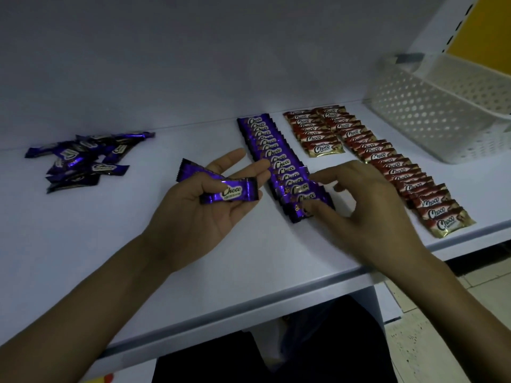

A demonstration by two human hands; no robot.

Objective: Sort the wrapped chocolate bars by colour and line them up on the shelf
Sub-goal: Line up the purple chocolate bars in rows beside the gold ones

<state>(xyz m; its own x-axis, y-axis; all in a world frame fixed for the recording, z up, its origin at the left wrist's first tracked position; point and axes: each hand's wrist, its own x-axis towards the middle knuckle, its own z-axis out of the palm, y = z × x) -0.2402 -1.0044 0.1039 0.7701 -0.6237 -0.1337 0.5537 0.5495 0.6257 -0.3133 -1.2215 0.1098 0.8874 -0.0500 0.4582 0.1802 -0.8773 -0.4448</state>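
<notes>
Pinching near end of purple row point(279, 164) between thumb and narrowly curled right fingertips point(311, 209); right hand point(367, 205) low over shelf point(249, 272). Gripping purple bars point(232, 192) under thumb in left hand point(193, 217), other fingers spread. Advise: lay each bar overlapping the last, logo up, edges flush. Loose purple pile point(83, 158) far left; red rows point(401, 172) right. White basket point(431, 114) far right: contents cannot tell.

White shelf point(235, 272) carries 1 overlapped purple row point(279, 161) beside 2 red rows point(387, 161) (1 shorter); loose purple heap point(83, 158) lies far left, 2 purple bars point(229, 192) held above.
</notes>
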